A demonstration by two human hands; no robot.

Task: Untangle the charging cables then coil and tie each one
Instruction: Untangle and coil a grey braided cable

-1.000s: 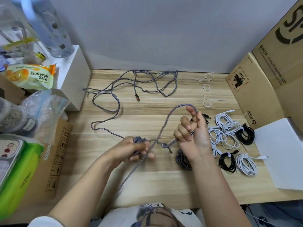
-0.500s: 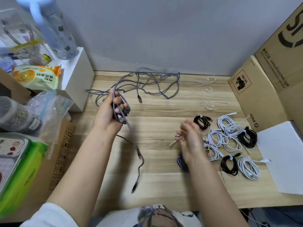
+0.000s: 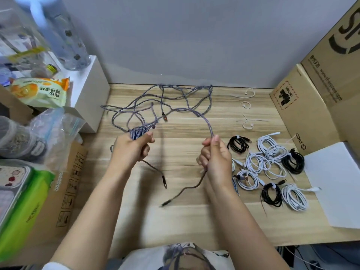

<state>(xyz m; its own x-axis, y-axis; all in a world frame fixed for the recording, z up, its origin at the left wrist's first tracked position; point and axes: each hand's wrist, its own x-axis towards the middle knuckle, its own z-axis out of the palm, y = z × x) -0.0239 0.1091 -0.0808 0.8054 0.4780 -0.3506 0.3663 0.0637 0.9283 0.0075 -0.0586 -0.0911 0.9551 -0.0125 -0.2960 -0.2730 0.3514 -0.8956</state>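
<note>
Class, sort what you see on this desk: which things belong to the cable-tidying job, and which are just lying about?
Belong to the job:
- grey braided cable, held by left hand and right hand
- coiled cables
- loose white ties

Lying about:
- cardboard box
- snack packet
- water bottle

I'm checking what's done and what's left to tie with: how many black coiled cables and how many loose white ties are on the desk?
Black coiled cables: 3
Loose white ties: 3
Total: 6
</note>
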